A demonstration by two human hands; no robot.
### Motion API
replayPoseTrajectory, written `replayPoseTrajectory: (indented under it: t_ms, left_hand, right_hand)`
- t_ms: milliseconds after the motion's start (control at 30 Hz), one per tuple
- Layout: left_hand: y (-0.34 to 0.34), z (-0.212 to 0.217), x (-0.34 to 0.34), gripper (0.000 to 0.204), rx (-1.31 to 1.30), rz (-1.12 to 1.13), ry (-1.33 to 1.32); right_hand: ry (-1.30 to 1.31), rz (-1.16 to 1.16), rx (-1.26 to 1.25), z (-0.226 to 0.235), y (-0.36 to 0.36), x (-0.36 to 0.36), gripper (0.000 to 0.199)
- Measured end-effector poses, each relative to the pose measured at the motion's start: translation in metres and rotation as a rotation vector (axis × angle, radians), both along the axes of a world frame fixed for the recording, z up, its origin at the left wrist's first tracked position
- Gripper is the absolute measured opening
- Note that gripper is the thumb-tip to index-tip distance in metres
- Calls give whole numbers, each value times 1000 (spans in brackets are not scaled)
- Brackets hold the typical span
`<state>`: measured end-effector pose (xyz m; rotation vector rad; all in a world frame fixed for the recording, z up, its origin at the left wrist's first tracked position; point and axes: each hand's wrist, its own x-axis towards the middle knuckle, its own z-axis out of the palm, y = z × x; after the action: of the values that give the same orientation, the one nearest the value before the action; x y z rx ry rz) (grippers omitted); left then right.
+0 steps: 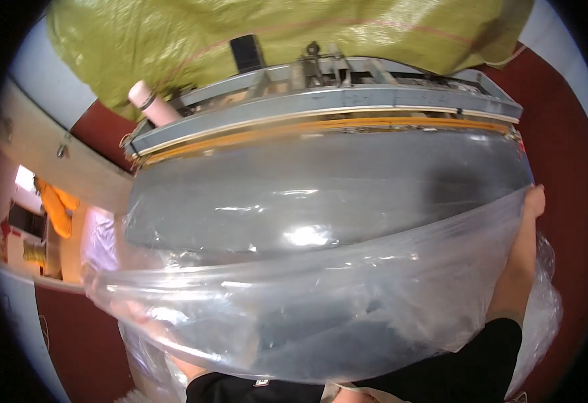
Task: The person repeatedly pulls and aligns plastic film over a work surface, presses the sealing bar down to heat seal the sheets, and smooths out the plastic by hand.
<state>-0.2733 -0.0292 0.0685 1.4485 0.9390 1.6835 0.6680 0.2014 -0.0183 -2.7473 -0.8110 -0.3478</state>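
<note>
A wide clear plastic sheet [348, 289] stretches across in front of me, its upper edge pulled taut and slanting up to the right. My right hand [536, 200] is closed on the sheet's edge at the far right corner, arm stretched out. On the left, my left hand [131, 312] shows blurred through the film, where the sheet is drawn tight and gathered; its fingers are partly veiled. Beyond the sheet lies a broad grey flat surface [401, 168], apparently under shiny film, with a dark blurred patch toward its right.
Behind the surface runs a grey metal frame [348, 97] with orange strips along its front. A pink bottle [153, 104] and a dark phone-like slab [247, 54] stand there. Yellow-green woven sheeting [374, 27] hangs at the back. An open doorway [52, 221] is at left.
</note>
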Motion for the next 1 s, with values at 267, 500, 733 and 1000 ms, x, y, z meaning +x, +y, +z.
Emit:
replayPoseTrajectory:
  t_ms: [267,500,733,1000]
  left_hand:
    - [97,76,3,11,-223,953,635]
    - [161,30,142,31,291,103,1596]
    - [157,-59,122,71,-286,41,1444]
    - [192,-64,127,49,-149,182,1445]
  right_hand:
    - [21,10,34,1,3,0,31]
    - [30,-44,-16,4,0,-2,33]
    - [41,-17,31,-2,3,0,34]
    - [70,8,291,-30,-8,64,38]
